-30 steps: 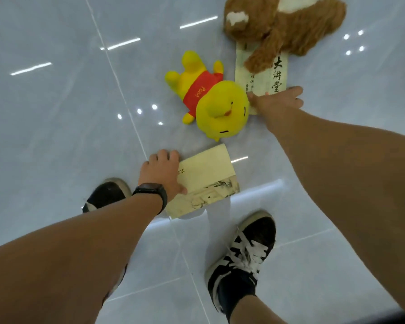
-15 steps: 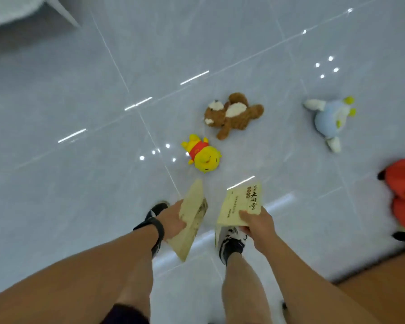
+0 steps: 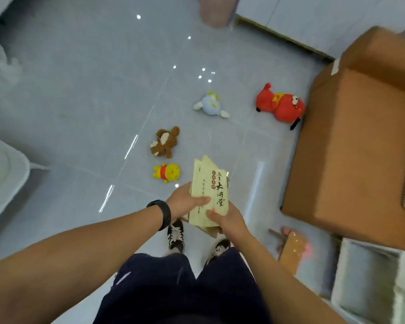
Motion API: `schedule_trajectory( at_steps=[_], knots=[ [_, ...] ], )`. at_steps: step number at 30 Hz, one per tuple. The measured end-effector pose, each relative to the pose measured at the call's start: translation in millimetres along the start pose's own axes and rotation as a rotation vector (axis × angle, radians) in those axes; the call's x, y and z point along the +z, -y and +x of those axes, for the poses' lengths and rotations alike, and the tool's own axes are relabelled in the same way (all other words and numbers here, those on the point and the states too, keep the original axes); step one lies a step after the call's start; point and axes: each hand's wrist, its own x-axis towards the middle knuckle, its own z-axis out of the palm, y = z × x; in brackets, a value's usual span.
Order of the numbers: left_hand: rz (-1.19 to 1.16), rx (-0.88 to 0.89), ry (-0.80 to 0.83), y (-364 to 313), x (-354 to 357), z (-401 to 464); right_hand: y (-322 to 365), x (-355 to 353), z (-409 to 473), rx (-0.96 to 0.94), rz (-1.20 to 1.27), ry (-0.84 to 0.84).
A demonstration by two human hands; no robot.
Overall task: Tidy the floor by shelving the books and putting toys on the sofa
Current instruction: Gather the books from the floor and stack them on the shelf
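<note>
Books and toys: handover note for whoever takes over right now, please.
Left hand and right hand both grip the stacked books, held in front of the body.
Toys on the floor: yellow bear, brown bear, pale blue plush, red plush beside the brown sofa.
Done: books are off the floor.
Left: shelve the books, then move all four toys to the sofa.
</note>
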Motion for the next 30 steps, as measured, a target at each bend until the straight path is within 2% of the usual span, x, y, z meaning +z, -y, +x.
schedule_trajectory(
  at_steps=[3, 6, 8, 11, 14, 18, 23, 30],
  knots=[
    [0.146, 0.005, 0.105, 8.6, 49.5, -19.2, -46.6, -12.8, -52.2, -0.059, 0.004, -0.177],
    [0.122, -0.028, 0.186, 22.0, 101.1, -28.0, -95.1, -39.8, -86.9, 0.08, 0.083, -0.423],
    [0.108, -0.063, 0.293, 31.2, 146.9, -33.1, -124.6, -63.2, -122.9, 0.121, 0.333, -0.462],
    [0.185, -0.08, 0.454, 42.6, 227.5, -43.0, -169.4, -94.5, -182.9, 0.044, 0.704, -0.488],
    [0.317, -0.067, 0.57, 57.1, 320.2, -63.2, -225.4, -123.7, -245.0, -0.046, 0.885, -0.662],
    [0.472, 0.035, 0.566, 94.4, 438.1, -102.2, -308.6, -167.3, -322.9, -0.027, 0.952, -0.875],
    [0.48, 0.095, 0.607, 144.0, 555.8, -146.8, -390.8, -225.8, -396.4, -0.022, 0.993, -1.043],
    [0.673, 0.202, 0.652, 143.6, 675.1, -158.1, -446.7, -305.2, -430.4, -0.065, 1.113, -1.227]
  ],
)
